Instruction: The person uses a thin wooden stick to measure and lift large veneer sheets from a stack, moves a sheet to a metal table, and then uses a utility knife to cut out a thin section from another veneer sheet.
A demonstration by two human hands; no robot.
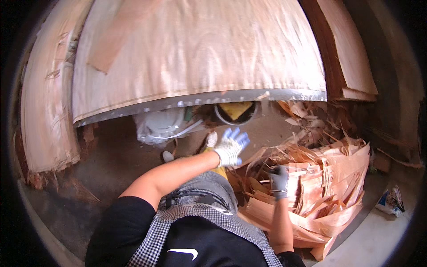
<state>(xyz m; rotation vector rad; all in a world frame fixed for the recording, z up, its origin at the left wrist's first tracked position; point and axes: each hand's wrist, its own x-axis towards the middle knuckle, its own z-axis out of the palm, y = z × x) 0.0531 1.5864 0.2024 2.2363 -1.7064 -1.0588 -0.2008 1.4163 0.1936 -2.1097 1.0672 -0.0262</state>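
Note:
My left hand (232,147), in a white glove with blue fingers, reaches across in front of my body. Its fingers are spread and hold nothing. A large heap of thin wood veneer strips (331,178) lies at my right. My right hand (279,180), in a grey glove, is at the heap's left side with its fingers curled. Whatever it grips among the strips, if anything, I cannot make out. Ahead of me a broad veneer sheet (200,53) covers a table with a dark metal front edge (213,98).
A stack of veneer (49,107) stands at the left, another (349,53) at the far right. Under the table edge are a round bucket (242,120) with something yellow inside and a clear plastic bag (155,127). A small crumpled packet (391,201) lies right of the heap.

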